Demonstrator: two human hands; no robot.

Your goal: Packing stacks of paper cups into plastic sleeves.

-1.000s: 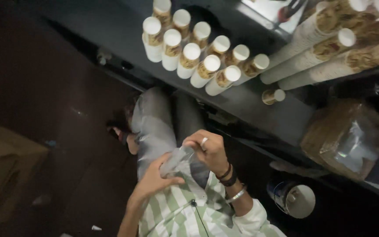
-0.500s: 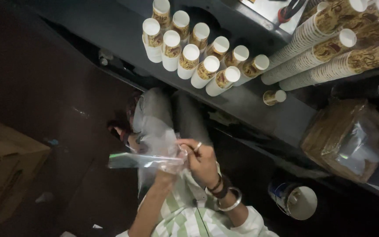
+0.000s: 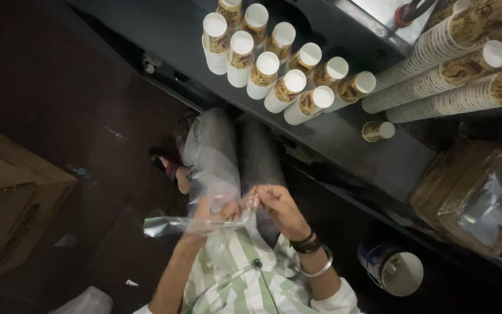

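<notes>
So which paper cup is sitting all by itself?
The small single paper cup on the dark shelf, right of the upright cup stacks and below the long stacks lying sideways. All the others are stacked.

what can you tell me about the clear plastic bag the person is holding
The clear plastic bag is thin, see-through film, crinkled and glossy where light catches it. It looks empty. The left hand grips it from the left and the right hand pinches it at an edge near the middle, so it is held in front of the person's lap, above grey trouser legs. One part stretches out flat toward the left; another rises loosely over the knees. Its far edges are hard to trace against the dark floor.
</notes>
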